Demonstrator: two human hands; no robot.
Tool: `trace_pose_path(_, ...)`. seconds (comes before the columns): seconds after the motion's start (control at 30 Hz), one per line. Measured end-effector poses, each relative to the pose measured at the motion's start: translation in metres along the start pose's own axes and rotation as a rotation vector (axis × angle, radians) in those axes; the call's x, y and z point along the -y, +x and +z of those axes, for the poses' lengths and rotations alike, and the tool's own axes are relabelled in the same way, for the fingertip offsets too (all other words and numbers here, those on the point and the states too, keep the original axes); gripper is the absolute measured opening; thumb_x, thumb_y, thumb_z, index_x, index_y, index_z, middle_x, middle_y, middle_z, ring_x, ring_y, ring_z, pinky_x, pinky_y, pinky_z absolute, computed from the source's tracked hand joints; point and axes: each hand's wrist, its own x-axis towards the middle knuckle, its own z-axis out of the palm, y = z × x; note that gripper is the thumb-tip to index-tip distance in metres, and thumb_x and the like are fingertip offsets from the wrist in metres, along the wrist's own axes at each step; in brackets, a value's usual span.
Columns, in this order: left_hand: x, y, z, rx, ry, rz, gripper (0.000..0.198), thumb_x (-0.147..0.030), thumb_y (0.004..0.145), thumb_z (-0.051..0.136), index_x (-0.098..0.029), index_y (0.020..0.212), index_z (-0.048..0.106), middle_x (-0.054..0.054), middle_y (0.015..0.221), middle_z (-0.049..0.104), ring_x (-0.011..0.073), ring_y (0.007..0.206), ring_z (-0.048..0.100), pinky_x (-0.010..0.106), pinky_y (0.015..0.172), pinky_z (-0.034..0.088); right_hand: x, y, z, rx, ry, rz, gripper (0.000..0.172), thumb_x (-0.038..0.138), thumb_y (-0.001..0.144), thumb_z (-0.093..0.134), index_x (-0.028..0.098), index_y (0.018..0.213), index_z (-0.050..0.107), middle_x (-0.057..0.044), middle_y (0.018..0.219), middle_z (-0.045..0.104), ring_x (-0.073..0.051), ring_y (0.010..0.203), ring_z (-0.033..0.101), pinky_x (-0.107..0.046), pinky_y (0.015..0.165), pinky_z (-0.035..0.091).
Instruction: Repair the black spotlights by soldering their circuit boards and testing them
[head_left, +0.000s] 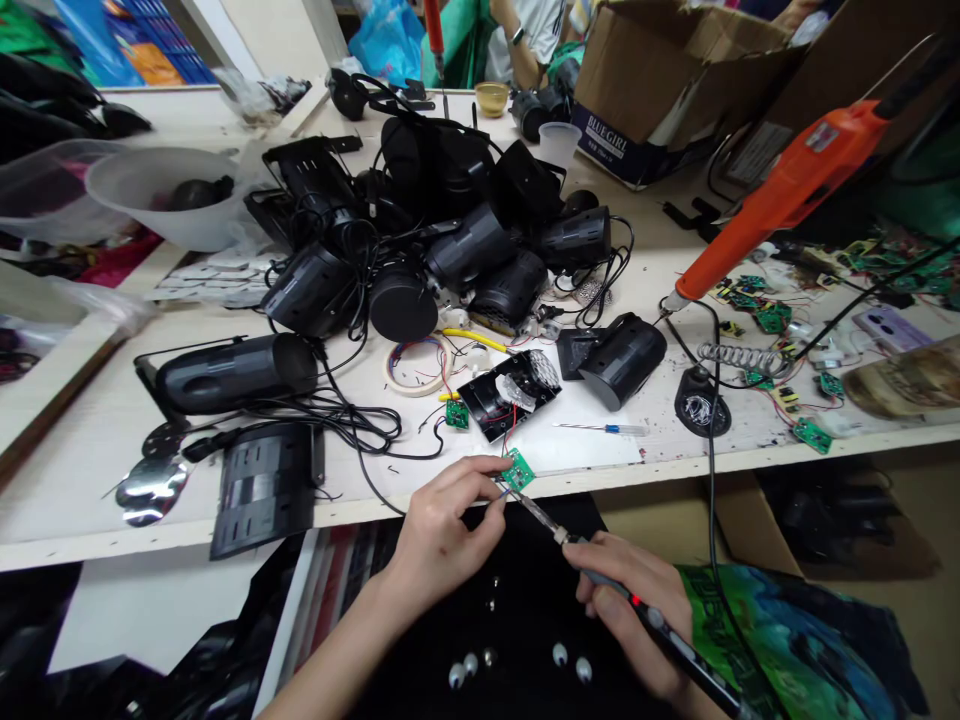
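Observation:
At the bench's front edge my left hand [450,520] pinches a small green circuit board [517,470] with thin wires. My right hand [637,600] is wrapped round a soldering iron [664,632] with a small red light on its handle. The iron's tip meets the board's near edge, close to my left fingertips; whether it touches a wire I cannot tell. A red wire runs from the board up to an opened black housing [491,405] just behind it. Another green board [456,414] lies at the housing's left side. A blue-handled screwdriver [607,429] rests to the right.
Black lamp-like housings [480,245] with tangled cables are piled behind. A red-orange electric screwdriver [787,190] slants in at the right, near a coil spring [742,357] and loose circuit boards [772,318]. A cardboard box [660,90] stands behind; a masking tape roll [442,375] lies mid-bench.

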Motion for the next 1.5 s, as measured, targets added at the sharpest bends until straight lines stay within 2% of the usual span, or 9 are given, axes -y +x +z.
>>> trace_pose_path(0.23, 0.000, -0.001, 0.000, 0.002, 0.006, 0.008, 0.014, -0.006, 0.083, 0.058, -0.018, 0.075, 0.059, 0.008, 0.101, 0.074, 0.0153, 0.090, 0.072, 0.024, 0.080, 0.057, -0.001, 0.001, 0.003, -0.014, 0.001, 0.000, 0.030, 0.022, 0.096, 0.046, 0.020, 0.118, 0.065, -0.002, 0.070, 0.060, -0.015, 0.059, 0.058, -0.027, 0.054, 0.047)
trace_pose_path(0.43, 0.000, -0.002, 0.000, 0.001, 0.002, 0.008, 0.014, -0.006, 0.083, 0.058, -0.018, 0.075, 0.059, 0.008, 0.102, 0.073, 0.0147, 0.090, 0.071, 0.023, 0.079, 0.057, 0.000, 0.002, 0.002, 0.019, -0.032, -0.016, 0.031, 0.018, 0.094, 0.046, 0.021, 0.120, 0.063, -0.002, 0.070, 0.059, -0.016, 0.061, 0.056, -0.029, 0.056, 0.047)
trace_pose_path(0.63, 0.001, -0.001, 0.000, 0.012, -0.004, 0.005, 0.014, -0.006, 0.083, 0.058, -0.018, 0.075, 0.059, 0.008, 0.103, 0.073, 0.0150, 0.091, 0.071, 0.023, 0.079, 0.057, -0.001, 0.005, 0.003, 0.001, -0.099, -0.132, 0.032, 0.014, 0.090, 0.046, 0.017, 0.117, 0.064, -0.003, 0.069, 0.058, -0.016, 0.061, 0.057, -0.030, 0.056, 0.046)
trace_pose_path(0.8, 0.000, -0.001, 0.000, 0.008, 0.012, 0.013, 0.014, -0.006, 0.082, 0.057, -0.018, 0.074, 0.059, 0.008, 0.103, 0.073, 0.0148, 0.088, 0.071, 0.024, 0.078, 0.057, -0.001, 0.010, 0.004, 0.048, -0.141, -0.213, 0.035, 0.007, 0.086, 0.048, 0.015, 0.116, 0.062, -0.002, 0.070, 0.056, -0.016, 0.060, 0.054, -0.029, 0.057, 0.046)
trace_pose_path(0.9, 0.000, -0.001, 0.000, 0.002, 0.018, 0.012, 0.015, -0.006, 0.082, 0.057, -0.018, 0.073, 0.059, 0.008, 0.103, 0.073, 0.0154, 0.088, 0.071, 0.025, 0.078, 0.058, -0.005, 0.008, 0.008, 0.009, -0.134, -0.254, 0.035, 0.007, 0.084, 0.049, 0.014, 0.115, 0.063, -0.002, 0.070, 0.054, -0.015, 0.060, 0.051, -0.030, 0.057, 0.045)
trace_pose_path(1.07, -0.001, -0.001, 0.000, 0.002, 0.018, 0.001, 0.015, -0.007, 0.082, 0.056, -0.018, 0.073, 0.059, 0.008, 0.102, 0.074, 0.0166, 0.087, 0.072, 0.026, 0.077, 0.059, -0.011, 0.004, 0.010, 0.008, -0.121, -0.236, 0.034, 0.011, 0.086, 0.048, 0.017, 0.116, 0.064, -0.002, 0.069, 0.052, -0.016, 0.060, 0.050, -0.030, 0.056, 0.044)
trace_pose_path(1.3, -0.002, -0.002, 0.000, -0.001, 0.014, 0.007, 0.015, -0.006, 0.082, 0.056, -0.018, 0.073, 0.058, 0.009, 0.102, 0.073, 0.0165, 0.088, 0.072, 0.026, 0.077, 0.059, -0.001, 0.002, -0.005, 0.032, -0.058, -0.115, 0.040, 0.009, 0.086, 0.050, 0.021, 0.123, 0.062, -0.004, 0.075, 0.058, -0.020, 0.072, 0.059, -0.033, 0.062, 0.050)
trace_pose_path(1.5, 0.000, -0.001, 0.000, 0.002, 0.009, 0.009, 0.015, -0.006, 0.082, 0.057, -0.018, 0.074, 0.059, 0.009, 0.103, 0.073, 0.0164, 0.088, 0.072, 0.026, 0.077, 0.058, 0.001, 0.001, -0.008, -0.005, -0.045, -0.095, 0.045, 0.007, 0.086, 0.049, 0.021, 0.128, 0.059, -0.005, 0.080, 0.061, -0.019, 0.074, 0.060, -0.034, 0.065, 0.052)
